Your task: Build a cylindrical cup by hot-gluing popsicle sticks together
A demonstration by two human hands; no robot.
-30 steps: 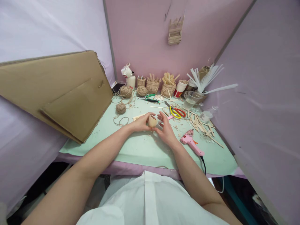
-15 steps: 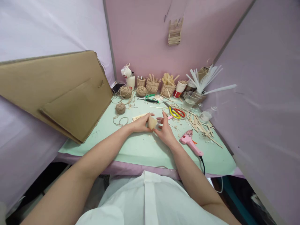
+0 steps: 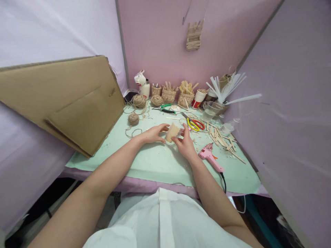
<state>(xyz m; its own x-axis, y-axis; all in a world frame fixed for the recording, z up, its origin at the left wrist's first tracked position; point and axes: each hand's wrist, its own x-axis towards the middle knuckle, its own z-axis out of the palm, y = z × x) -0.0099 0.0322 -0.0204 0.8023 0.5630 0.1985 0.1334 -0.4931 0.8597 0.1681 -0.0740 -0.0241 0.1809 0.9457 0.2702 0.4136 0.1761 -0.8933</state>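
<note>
Two hands on one small tan cup (image 3: pixel 172 132), just past the middle of the desk (image 3: pixel 144 165). Right hand (image 3: pixel 184 144) closed on the cup, thumb and fingertips pinching its wall from the near side; cup tilted, not standing square, and hard to tell whether the base touches the desk. Left hand (image 3: pixel 152 134) open, palm down, fingers stretched flat toward the cup's left side, touching it or just beside it; cannot tell which. Best handled with a light pinch: probably a thin wall, likely to dent under a hard squeeze. Better to steady with the left fingertips than to grab. Turn in small steps, low over the desk, for a short drop in case of a slip. Mind the glue gun (image 3: pixel 210 156) just right of the right wrist, cord trailing over the near edge; no brushing its tip. Scissors (image 3: pixel 195 124) just beyond the cup toward the far edge, loose sticks (image 3: pixel 222 139) spread toward the right edge: easy to knock with a careless swing. Twine balls (image 3: pixel 133 119) toward the far left corner, cardboard (image 3: pixel 67 100) leaning over the left edge, well apart from the hands.
</note>
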